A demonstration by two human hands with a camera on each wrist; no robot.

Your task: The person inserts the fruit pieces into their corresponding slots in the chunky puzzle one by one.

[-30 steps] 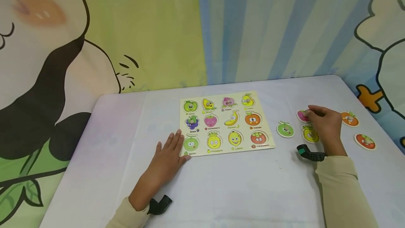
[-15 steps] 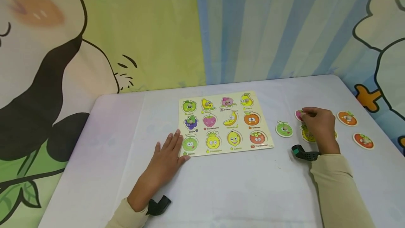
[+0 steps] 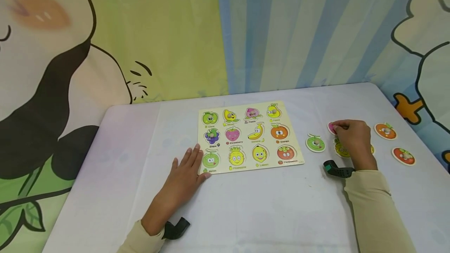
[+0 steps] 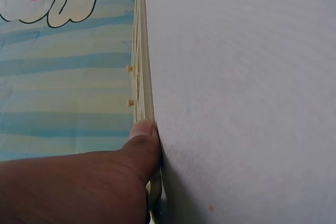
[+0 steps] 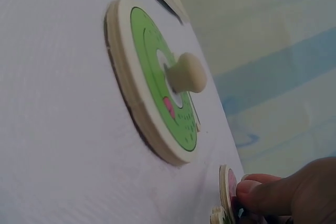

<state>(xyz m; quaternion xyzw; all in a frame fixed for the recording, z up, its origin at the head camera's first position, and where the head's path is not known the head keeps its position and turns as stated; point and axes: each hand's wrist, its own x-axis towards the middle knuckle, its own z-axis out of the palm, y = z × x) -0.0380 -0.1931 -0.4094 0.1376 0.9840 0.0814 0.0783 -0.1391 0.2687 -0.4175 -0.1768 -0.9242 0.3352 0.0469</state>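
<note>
My left hand (image 3: 184,179) lies with fingers spread over the left edge of a wooden fruit puzzle board (image 3: 297,158). In the left wrist view, its thumb (image 4: 142,129) touches the board's edge. Farther right, my right hand (image 3: 356,139) pinches a pink fruit puzzle piece (image 3: 331,128) by its middle, where fingers hide the knob. The right wrist view shows the thumb (image 5: 252,190) against this pink piece (image 5: 231,184), which stays low at the tabletop. A pineapple piece (image 3: 340,149) lies just under the hand, partly covered. Beside it is a green melon piece (image 3: 315,143) with a wooden knob (image 5: 189,73).
An orange piece (image 3: 385,131) and a red persimmon piece (image 3: 403,156) lie right of my right hand. Several fruits with knobs, such as the apple (image 3: 210,118), sit in the board. A cartoon-print cloth (image 3: 175,42) stands behind the white table (image 3: 263,206).
My right hand has shifted slightly left over the pink piece, covering more of it and of the pineapple piece. My left hand stays on the board's edge.
</note>
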